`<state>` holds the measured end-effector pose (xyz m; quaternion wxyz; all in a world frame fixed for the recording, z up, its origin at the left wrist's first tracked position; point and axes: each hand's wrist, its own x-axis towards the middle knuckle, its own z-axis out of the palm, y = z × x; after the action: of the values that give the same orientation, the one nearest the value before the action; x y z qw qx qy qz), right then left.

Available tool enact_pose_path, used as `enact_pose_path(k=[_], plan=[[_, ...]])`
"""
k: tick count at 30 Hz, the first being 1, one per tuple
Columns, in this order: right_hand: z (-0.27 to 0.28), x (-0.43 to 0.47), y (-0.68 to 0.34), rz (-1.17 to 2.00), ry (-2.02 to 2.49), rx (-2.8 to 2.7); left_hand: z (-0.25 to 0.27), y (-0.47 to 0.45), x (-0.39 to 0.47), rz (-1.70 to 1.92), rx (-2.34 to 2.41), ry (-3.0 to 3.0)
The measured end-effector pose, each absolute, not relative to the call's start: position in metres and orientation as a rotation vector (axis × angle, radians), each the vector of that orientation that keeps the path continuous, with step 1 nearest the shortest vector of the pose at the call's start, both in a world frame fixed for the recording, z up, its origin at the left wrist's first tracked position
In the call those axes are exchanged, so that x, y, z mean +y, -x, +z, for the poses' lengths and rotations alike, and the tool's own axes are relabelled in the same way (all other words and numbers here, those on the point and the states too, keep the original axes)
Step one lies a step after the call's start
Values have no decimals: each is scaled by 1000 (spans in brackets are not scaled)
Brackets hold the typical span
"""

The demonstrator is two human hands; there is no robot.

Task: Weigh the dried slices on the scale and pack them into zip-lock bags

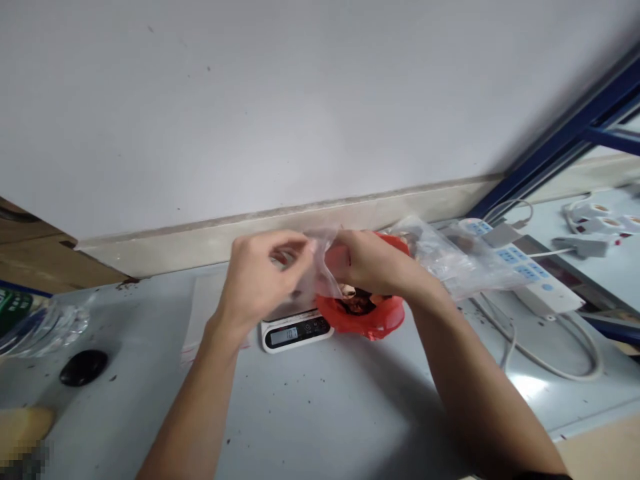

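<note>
My left hand (260, 273) pinches the edge of a clear plastic bag (327, 277) between thumb and fingers, above a small white digital scale (300, 332). The scale has a lit display at its front, and the bag partly covers its platform. My right hand (367, 260) is at the bag's mouth on the right, bent downward. Its fingertips are hidden by the plastic and by the hand itself, so what they hold does not show. Under that hand sits a red plastic bag (373, 325), open, with brown and pale dried pieces (357, 305) inside.
Clear plastic bags (445, 257) lie right of the red bag, beside a white power strip (545, 287) with cables. Flat clear bags (203, 307) lie left of the scale. A black round lid (84, 368) is farther left. A wall (300, 120) rises behind the table.
</note>
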<state>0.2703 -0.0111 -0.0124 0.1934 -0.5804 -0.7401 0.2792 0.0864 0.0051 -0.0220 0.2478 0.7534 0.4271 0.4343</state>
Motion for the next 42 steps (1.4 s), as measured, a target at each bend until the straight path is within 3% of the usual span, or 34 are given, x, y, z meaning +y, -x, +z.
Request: enact_pose_path(k=[3, 9, 16, 24, 34, 42], plan=[[-5, -13, -291, 750, 1497, -2108, -30, -77, 22, 1361, 1338, -1917], [7, -19, -331, 810, 1427, -2185, -36, -66, 37, 1055, 1077, -1457], [17, -30, -367, 1209, 1554, -2244, -32, -90, 28, 1244, 1032, -1495], [15, -34, -379, 608, 2013, -2046, -24, -117, 7, 1407, 878, -1856], [17, -34, -348, 787, 1789, -2189, -22, -123, -4, 1714, 734, -2200], [8, -17, -345, 858, 1569, -2101, -14, -116, -5, 1831, 840, -1916]])
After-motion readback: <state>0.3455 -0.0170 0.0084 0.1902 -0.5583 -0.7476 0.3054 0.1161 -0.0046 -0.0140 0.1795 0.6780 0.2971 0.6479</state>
